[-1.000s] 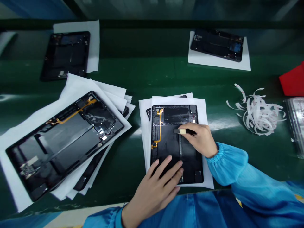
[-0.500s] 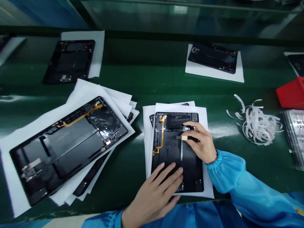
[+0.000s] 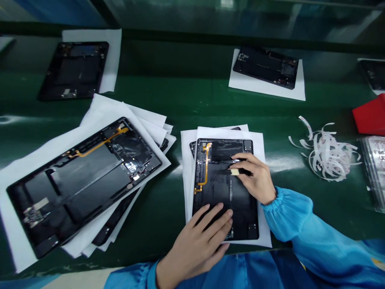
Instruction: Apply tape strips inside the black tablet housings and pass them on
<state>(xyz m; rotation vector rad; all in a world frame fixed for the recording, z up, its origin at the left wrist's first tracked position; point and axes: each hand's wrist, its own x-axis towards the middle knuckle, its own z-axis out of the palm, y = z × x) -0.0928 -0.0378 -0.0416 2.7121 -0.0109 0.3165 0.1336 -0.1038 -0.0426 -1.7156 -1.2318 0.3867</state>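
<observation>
Resting flat with the left hand [image 3: 201,241] on the lower part of the middle device [image 3: 222,192], at seven o'clock from its centre, fingers slightly apart, palm down and gripping nothing. Pinching a small cream-coloured piece [image 3: 235,171] with dark parts beside it between thumb and fingers of the right hand [image 3: 255,176], over the device toward two o'clock from its centre. Cannot tell from this angle about contact between the piece and the device. Keeping to blue sleeves [image 3: 319,228] with gathered cuffs at both wrists.

Lying upright in view, open side up, on white sheets [image 3: 267,237] with another dark device partly showing beneath: the middle device, with an orange flex cable [image 3: 206,168] toward ten o'clock inside its frame. Placed at nine o'clock, well apart: a larger-looking open device [image 3: 84,184], tilted toward one or two o'clock, on a fanned stack of white sheets [image 3: 150,116] and dark devices.

Set farther off on the green table [image 3: 186,96]: a dark device [image 3: 75,70] at ten o'clock and a second dark device [image 3: 266,66] at one o'clock, each on white paper. Heaped between two and three o'clock: curled white strips [image 3: 331,154]. Cut off by the right edge: a red container [image 3: 370,115] past two o'clock and clear plastic trays [image 3: 374,172] at three o'clock
</observation>
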